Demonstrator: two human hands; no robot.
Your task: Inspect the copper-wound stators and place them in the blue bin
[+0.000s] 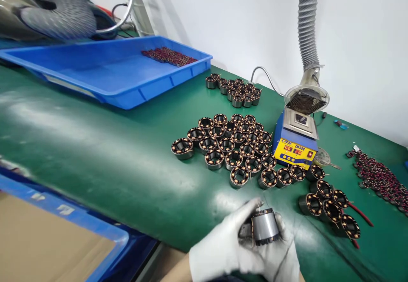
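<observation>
Both my hands wear white gloves and meet at the bottom of the head view. My left hand (219,243) and my right hand (283,256) close together around one metal stator with copper windings (264,226), held on its side just above the green bench mat (111,158). Thin wire ends stick up from the stator. In front of my hands several similar stators (236,146) stand in rows on the mat.
A blue-and-yellow solder pot (296,139) sits under a ribbed fume hose (307,27). More stators (234,88) lie behind, others at the right (330,207). A blue tray (108,67) holds small red parts (168,55). Red-wound parts (381,180) lie far right. Red-handled cutters (360,214) rest nearby.
</observation>
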